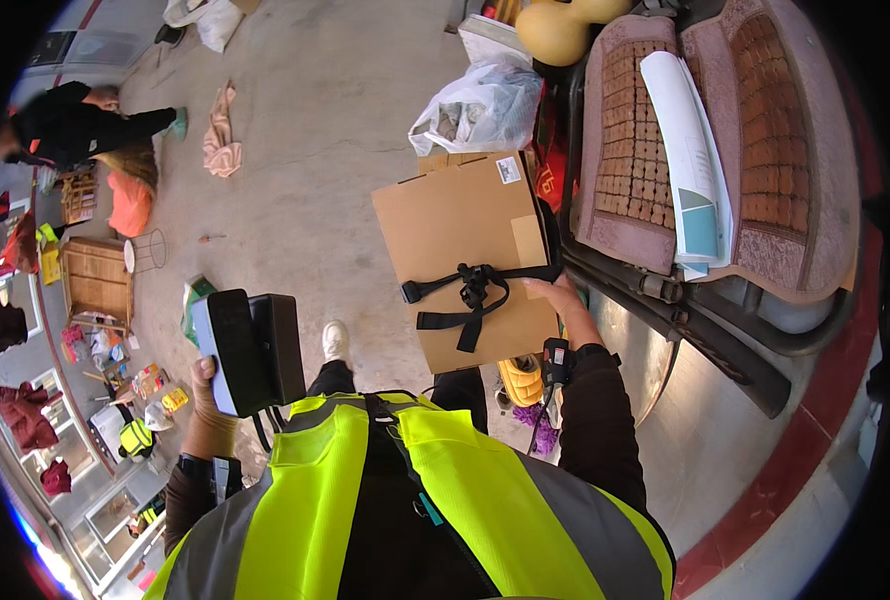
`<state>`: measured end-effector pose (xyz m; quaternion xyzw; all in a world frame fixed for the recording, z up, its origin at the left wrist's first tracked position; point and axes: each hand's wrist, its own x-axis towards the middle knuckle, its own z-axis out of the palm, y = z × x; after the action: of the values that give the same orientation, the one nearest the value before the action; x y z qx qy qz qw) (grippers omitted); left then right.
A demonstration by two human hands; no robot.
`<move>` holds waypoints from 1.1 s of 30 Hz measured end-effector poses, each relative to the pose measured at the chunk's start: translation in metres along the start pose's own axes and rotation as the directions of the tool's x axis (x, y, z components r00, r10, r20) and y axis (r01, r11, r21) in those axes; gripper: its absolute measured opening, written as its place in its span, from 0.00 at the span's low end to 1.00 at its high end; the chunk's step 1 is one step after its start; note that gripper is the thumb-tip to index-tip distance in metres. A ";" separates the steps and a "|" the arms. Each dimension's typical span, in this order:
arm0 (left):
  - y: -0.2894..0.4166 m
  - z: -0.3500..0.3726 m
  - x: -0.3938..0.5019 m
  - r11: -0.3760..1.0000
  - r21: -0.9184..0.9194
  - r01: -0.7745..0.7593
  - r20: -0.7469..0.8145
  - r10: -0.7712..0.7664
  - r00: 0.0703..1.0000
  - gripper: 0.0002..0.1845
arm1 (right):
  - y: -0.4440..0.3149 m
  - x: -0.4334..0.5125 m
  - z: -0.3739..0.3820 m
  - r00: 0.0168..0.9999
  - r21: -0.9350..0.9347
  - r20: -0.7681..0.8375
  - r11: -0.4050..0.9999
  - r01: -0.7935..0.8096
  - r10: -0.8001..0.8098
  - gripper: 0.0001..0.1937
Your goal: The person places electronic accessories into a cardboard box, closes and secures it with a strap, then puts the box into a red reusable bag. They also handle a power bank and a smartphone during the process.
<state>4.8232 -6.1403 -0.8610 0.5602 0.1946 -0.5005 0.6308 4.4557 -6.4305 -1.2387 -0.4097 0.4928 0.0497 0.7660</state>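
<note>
My left hand (206, 382) grips a rectangular black and blue-grey device (227, 352), its fingers mostly hidden; a second black box (276, 349) is close behind it, with cables below. My right hand (561, 300) holds the right edge of a flat brown cardboard box (460, 225). Across that box lies a black strap (448, 320) with a black mount (476, 283) on it. A small white label is near the box's upper corner.
At right stands a metal-framed seat with a beaded cover (632, 135) and rolled paper (681, 165). A white plastic bag (482, 109) lies beyond the box. A pink cloth (223, 135) is on the floor; another person (92, 124), a wooden table (98, 283) and wire stand (148, 250) are left.
</note>
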 end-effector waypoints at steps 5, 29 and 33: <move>0.003 -0.021 0.036 0.999 0.040 -0.009 -0.002 0.009 1.000 0.35 | -0.033 -0.009 0.003 0.987 -0.075 -0.149 0.995 -0.071 0.059 0.54; 0.109 -0.216 0.238 0.955 -0.188 0.228 -0.075 -0.245 0.967 0.35 | -0.250 0.319 0.093 0.922 -0.912 -0.381 0.195 -0.362 -0.070 0.25; 0.107 -0.226 0.243 0.964 -0.146 0.221 -0.154 -0.243 0.958 0.36 | -0.258 0.305 0.093 0.915 -0.953 -0.303 0.091 -0.289 -0.266 0.15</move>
<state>5.0886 -6.0504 -1.0694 0.5328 0.3439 -0.5077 0.5832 4.8015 -6.6375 -1.3158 -0.8132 0.4769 0.2894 0.1657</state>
